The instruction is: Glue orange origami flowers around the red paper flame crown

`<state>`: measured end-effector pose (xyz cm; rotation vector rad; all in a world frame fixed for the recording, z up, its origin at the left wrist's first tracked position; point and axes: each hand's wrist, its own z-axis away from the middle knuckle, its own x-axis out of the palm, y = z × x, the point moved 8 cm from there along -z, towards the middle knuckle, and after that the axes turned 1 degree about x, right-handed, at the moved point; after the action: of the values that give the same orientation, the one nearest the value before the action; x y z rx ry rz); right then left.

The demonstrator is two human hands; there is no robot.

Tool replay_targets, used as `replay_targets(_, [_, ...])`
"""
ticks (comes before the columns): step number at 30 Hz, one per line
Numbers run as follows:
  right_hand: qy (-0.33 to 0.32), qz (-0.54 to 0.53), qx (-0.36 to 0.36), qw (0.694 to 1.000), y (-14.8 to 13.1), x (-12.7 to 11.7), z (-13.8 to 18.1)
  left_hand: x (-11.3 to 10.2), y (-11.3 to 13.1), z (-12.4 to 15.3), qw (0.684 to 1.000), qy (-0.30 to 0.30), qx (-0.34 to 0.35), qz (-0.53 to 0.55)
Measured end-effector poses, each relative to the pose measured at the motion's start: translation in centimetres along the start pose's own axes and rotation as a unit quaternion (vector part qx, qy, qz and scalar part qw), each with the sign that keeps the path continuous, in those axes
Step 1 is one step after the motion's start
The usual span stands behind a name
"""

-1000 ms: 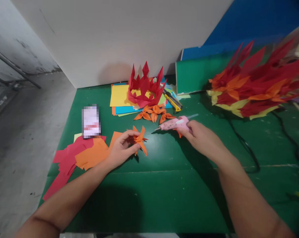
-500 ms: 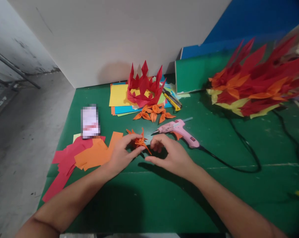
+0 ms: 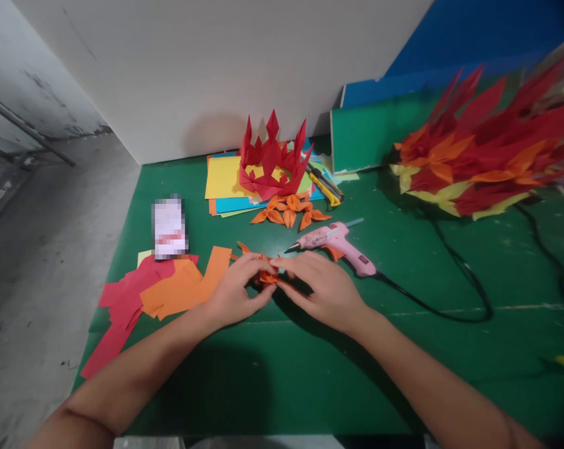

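Observation:
An orange folded paper flower (image 3: 268,278) is pinched between both hands, low over the green table. My left hand (image 3: 239,287) grips it from the left, thumb below and fingers above. From the other side my right hand (image 3: 323,287) closes on its right part, and fingers hide much of the folds. More orange paper points (image 3: 242,248) poke out behind my left fingers. Just beyond my right hand lies a pink glue gun (image 3: 331,240) with its nozzle facing left. Several finished orange paper flowers (image 3: 288,212) sit farther back.
A red paper crown (image 3: 273,168) stands on stacked coloured paper (image 3: 220,178), beside a yellow utility knife (image 3: 327,187). Red strips (image 3: 134,296), orange strips (image 3: 174,293) and a phone (image 3: 169,227) lie left. The glue gun's black cord (image 3: 431,305) runs right, below a large red-orange paper piece (image 3: 478,156).
My right hand has moved left and closed on the orange paper flower, which my left hand was holding alone. The view has shifted slightly.

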<state>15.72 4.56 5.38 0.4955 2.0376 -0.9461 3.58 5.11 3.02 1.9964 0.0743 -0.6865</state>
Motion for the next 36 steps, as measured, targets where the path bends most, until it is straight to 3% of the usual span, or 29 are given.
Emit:
replay_targets(17, [0.092, 0.090, -0.063, 0.990, -1.3, -1.2, -0.2, 0.9, -1.7, 0.2, 0.964, 0.014, -0.147, 0.219])
replay_targets(26, [0.089, 0.128, -0.097, 0.983, -2.0, -1.0, -0.1, 0.9, -1.6, 0.4, 0.972, 0.000, -0.137, 0.190])
replay_targets(36, [0.083, 0.078, -0.064, 0.991, -1.1, -1.4, -0.2, 1.0, -2.5, 0.4, 0.940, 0.004, -0.211, 0.269])
